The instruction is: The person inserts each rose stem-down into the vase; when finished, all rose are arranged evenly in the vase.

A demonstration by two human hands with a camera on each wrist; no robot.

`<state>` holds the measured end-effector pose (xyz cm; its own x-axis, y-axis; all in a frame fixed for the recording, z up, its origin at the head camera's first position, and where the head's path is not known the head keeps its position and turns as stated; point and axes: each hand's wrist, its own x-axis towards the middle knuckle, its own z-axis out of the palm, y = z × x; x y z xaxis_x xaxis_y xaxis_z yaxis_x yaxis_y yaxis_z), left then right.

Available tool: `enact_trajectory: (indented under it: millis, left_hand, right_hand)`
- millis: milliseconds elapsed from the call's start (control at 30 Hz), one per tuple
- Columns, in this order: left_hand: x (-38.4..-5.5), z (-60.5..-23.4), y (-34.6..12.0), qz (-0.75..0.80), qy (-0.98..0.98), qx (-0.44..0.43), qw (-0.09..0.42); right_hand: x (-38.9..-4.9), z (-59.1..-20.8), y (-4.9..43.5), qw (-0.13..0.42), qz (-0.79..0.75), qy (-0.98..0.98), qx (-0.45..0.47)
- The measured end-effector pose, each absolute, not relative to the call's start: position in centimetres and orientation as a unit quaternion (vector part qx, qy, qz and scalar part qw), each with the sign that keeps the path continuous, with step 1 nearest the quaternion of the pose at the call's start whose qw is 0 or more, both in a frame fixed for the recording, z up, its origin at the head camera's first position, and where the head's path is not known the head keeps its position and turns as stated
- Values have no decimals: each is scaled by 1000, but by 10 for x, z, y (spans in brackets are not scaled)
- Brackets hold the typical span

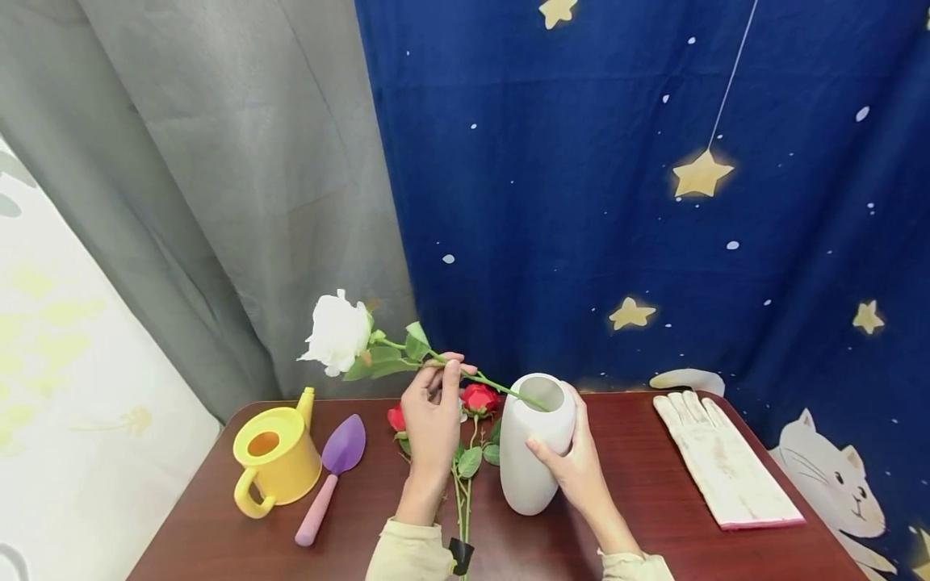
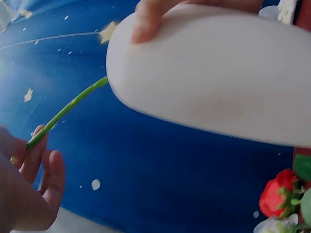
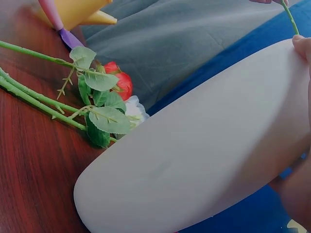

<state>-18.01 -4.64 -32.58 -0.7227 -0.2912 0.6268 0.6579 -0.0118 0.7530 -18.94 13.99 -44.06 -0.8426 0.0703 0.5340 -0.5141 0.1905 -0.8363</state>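
Note:
Between thumb and fingers, my left hand [image 1: 433,415] pinches the green stem of a white rose [image 1: 337,332], its bloom pointing up and left. The stem's lower end enters the mouth of a white vase [image 1: 529,460]. My right hand [image 1: 577,460] grips the vase near its rim from the right, thumb across the front. In the left wrist view the stem [image 2: 73,103] runs from the fingers to the vase mouth. Red roses [image 1: 479,399] with long leafy stems lie on the table, partly behind my left hand; the right wrist view also shows a white bloom [image 3: 136,110] among them.
A yellow watering can [image 1: 286,464] and a purple trowel [image 1: 344,445] with a pink handle are on the left of the brown table [image 1: 349,557]. White gloves [image 1: 726,464] lie at the right. Grey and blue starred curtains hang behind the table.

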Motion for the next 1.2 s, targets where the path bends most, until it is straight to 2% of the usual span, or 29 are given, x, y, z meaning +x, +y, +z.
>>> enact_trajectory:
  millis: [233,467,700,800,1067,1200]
  left_hand:
    - [-178,-329,-36,-698,-613,-129,346]
    - [-186,-346,-29,-658,-643,-145,365]
    - [-188,-358,-15,-559,-737,-179,336]
    - [-191,-366,-6,-528,-754,-196,338]
    - [-192,-387,5,-486,-754,-197,396]
    - [-189,-396,-1,-533,-746,-180,355]
  right_hand:
    - [-190,-442,141,235,619,-734,152]
    - [-174,-416,133,230,615,-739,151]
    - [-173,-415,131,241,604,-746,145]
    - [-179,-424,135,237,605,-744,157]
    - [-191,-443,141,225,596,-757,144]
    - [-186,-434,139,229,596,-759,131]
